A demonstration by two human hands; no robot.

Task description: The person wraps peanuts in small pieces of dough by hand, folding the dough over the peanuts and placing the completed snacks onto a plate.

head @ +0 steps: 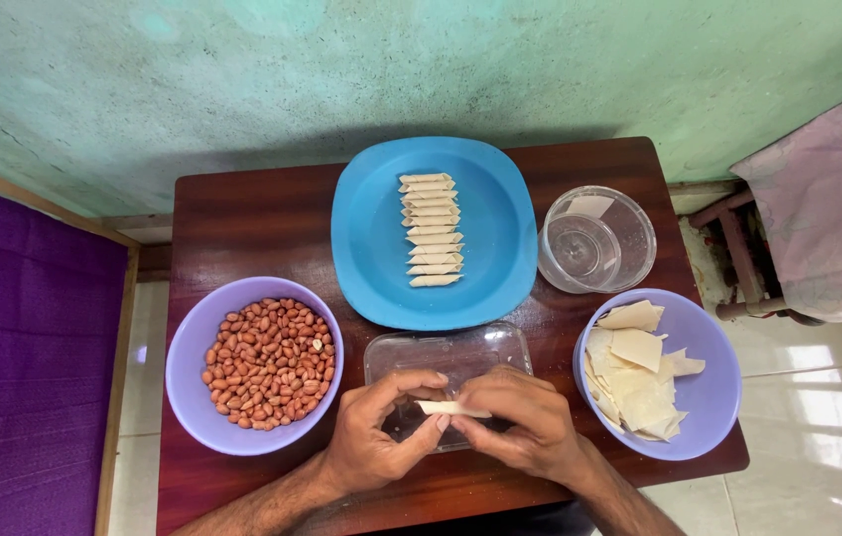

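1. Left hand (381, 437) and right hand (525, 422) met, fingertips pinching a dough roll (451, 408).
2. Roll was held over a clear tray (446, 352), between peanut bowl (193, 347) and wrapper bowl (713, 392).

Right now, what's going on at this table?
A person's left hand and right hand pinch a small pale dough roll between them, over a clear tray. Finished rolls sit stacked in a column on the blue plate. A purple bowl of peanuts stands left, a bowl of pale wrapper squares right.
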